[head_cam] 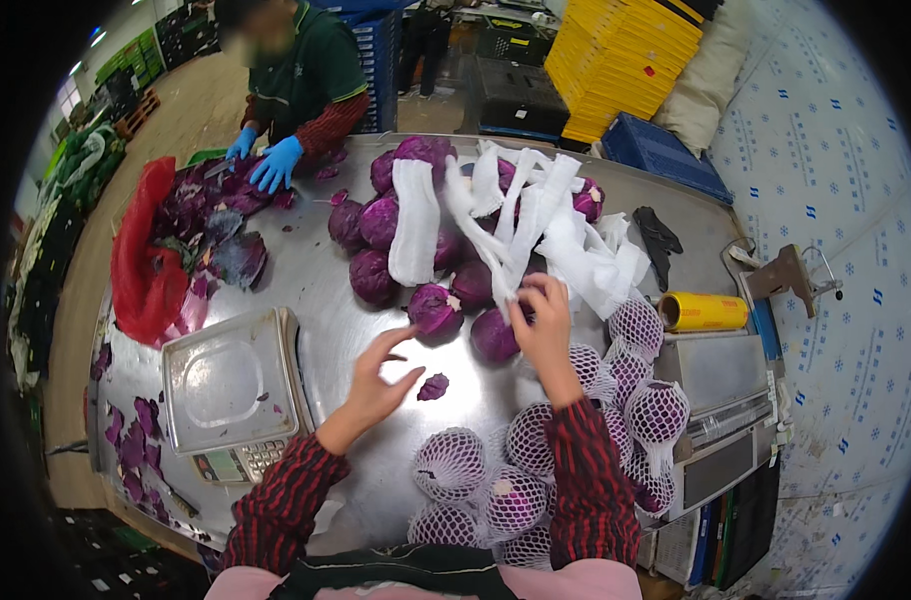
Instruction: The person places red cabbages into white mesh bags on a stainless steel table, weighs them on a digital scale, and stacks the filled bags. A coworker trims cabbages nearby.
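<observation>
My left hand is held above the steel table, thumb and fingers apart, with nothing in it. Its fingertips come close to a red cabbage at the front of a pile. My right hand pinches the lower end of a white foam net sleeve, over another red cabbage. More sleeves lie flat and tangled across the pile. A torn cabbage leaf rests between my hands. Several cabbages in foam nets sit around and beyond my right forearm, which partly hides them.
A scale stands left, near loose leaves and a knife. A red mesh bag lies beyond. Across the table, a co-worker's blue-gloved hands are over trimmed leaves. A yellow film roll sits on a wrapping machine at right.
</observation>
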Available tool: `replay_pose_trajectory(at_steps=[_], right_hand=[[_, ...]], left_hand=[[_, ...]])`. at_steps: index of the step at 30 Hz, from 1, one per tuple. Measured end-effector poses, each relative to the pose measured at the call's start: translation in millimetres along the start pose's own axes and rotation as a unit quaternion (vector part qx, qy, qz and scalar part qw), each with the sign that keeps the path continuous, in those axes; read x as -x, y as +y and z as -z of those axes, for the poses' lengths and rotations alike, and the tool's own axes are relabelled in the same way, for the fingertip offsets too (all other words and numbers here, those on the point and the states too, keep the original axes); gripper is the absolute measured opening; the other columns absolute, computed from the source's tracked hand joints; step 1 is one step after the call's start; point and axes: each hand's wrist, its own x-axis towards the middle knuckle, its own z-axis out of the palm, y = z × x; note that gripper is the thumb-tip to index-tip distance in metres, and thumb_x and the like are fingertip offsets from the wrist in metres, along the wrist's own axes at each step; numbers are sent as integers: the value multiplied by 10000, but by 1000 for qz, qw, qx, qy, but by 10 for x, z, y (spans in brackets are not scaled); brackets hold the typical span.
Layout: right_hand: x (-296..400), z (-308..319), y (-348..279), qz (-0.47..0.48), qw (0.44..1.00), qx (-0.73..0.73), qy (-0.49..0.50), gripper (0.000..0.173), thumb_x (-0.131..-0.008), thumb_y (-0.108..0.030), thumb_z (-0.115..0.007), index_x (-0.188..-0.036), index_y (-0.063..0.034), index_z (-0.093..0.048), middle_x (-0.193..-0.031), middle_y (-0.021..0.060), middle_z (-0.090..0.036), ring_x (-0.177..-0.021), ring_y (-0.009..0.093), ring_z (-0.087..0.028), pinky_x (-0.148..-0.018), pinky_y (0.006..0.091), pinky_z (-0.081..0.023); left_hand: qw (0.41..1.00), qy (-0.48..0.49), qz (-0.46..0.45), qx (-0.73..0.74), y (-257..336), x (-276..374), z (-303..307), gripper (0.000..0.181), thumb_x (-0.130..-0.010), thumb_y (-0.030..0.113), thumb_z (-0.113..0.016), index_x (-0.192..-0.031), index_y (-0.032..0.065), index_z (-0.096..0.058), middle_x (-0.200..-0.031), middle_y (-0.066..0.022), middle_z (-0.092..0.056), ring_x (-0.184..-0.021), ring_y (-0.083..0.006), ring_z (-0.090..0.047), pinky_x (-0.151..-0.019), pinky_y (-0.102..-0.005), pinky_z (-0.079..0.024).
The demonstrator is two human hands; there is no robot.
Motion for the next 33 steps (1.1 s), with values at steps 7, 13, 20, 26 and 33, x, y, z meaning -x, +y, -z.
replay_pose_trajectory(at_steps=[7, 13, 20, 26, 33], right_hand=[[463, 197, -1231, -52, 970, -234, -31, 106, -786, 59, -573, -885, 37, -600, -1029, 154, -649, -868, 249, -623, -770, 317, -482], [437, -163, -1839, -256, 890, -366, 91, 127, -922, -23, -468, -946, 37, -577, -915, 121, -638, -733, 117, -588, -643, 233, -474], [294, -583, -2021, -117, 952, -282, -35, 176, -862, -34, -575, -1030, 14, -598, -1000, 136, -650, -838, 234, -631, -736, 301, -493], [234, -776, -2056, 1, 993, -114, -18, 277, -743, 12, -666, -1018, 27, -633, -1108, 163, -624, -972, 257, -605, -814, 330, -492], [414, -935, -2022, -227, 933, -274, 43, 163, -824, 59, -565, -973, 66, -629, -1100, 143, -603, -943, 203, -592, -814, 273, -474]], left_hand=[[942, -94, 130, 294, 360, 53, -424, 462, -816, 197, -700, -1192, -15, -534, -1074, -58, -609, -947, -118, -564, -846, -279, -467], [893, 29, 226, 388, 253, 162, 86, 361, -951, 197, -519, -1209, -56, -523, -1074, -107, -635, -978, -132, -586, -826, -288, -498], [962, -18, 138, 234, 221, 194, 682, 397, -959, 293, -506, -1177, -35, -555, -1064, -111, -632, -958, -133, -590, -822, -271, -484], [902, -49, 263, 338, 7, 29, 756, 564, -975, 452, -414, -1168, -64, -533, -1093, -124, -603, -1020, -174, -569, -900, -297, -445], [960, -119, 113, 227, 75, -147, 661, 489, -957, 366, -478, -1232, -38, -474, -1113, -107, -585, -1025, -174, -547, -870, -312, -449]])
